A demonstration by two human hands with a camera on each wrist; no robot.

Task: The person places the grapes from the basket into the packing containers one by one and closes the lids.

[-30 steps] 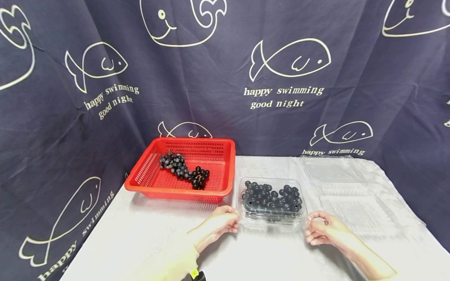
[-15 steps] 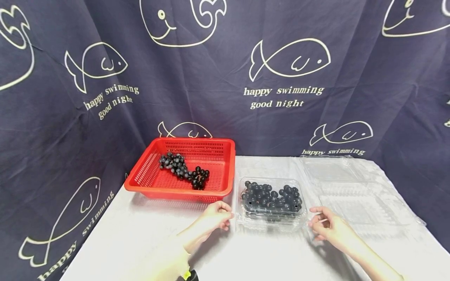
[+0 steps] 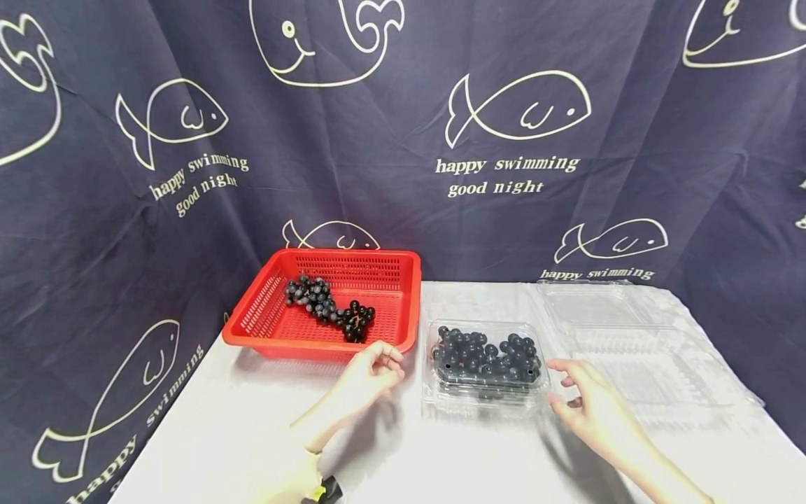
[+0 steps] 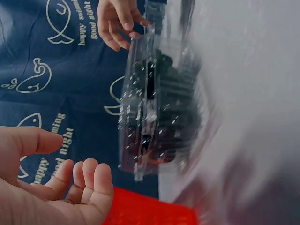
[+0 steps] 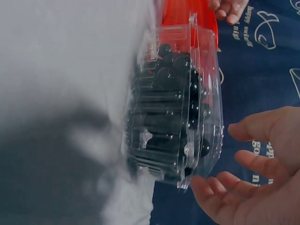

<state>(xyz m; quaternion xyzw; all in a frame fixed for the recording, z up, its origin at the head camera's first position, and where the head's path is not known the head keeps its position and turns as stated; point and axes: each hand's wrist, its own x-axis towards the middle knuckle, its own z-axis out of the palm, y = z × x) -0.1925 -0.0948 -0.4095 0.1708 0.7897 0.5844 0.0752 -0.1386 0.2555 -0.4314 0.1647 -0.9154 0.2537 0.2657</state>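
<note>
A clear plastic clamshell box (image 3: 462, 389) with its lid down sits mid-table, packed with dark grapes (image 3: 471, 350). My right hand (image 3: 595, 413) is at the box's right side, thumb and fingers spread apart with nothing between them; in the right wrist view its fingertips come right up to the lid edge (image 5: 216, 136). My left hand (image 3: 365, 374) hovers off to the left of the box, in front of the red basket (image 3: 315, 344), its fingers loosely bent and holding nothing. In the left wrist view a gap shows between that hand and the box.
Two bunches of dark grapes (image 3: 320, 301) lie inside the red basket at the back left. An open clear plastic container (image 3: 648, 364) stands on the right of the white-covered table (image 3: 441, 469). A dark fish-print curtain (image 3: 403, 189) hangs behind and at the sides.
My left hand has moved away from the box's left edge, back toward the basket. My right hand has drawn slightly off, then come back beside the box with its fingers spread. The box has stayed put.
</note>
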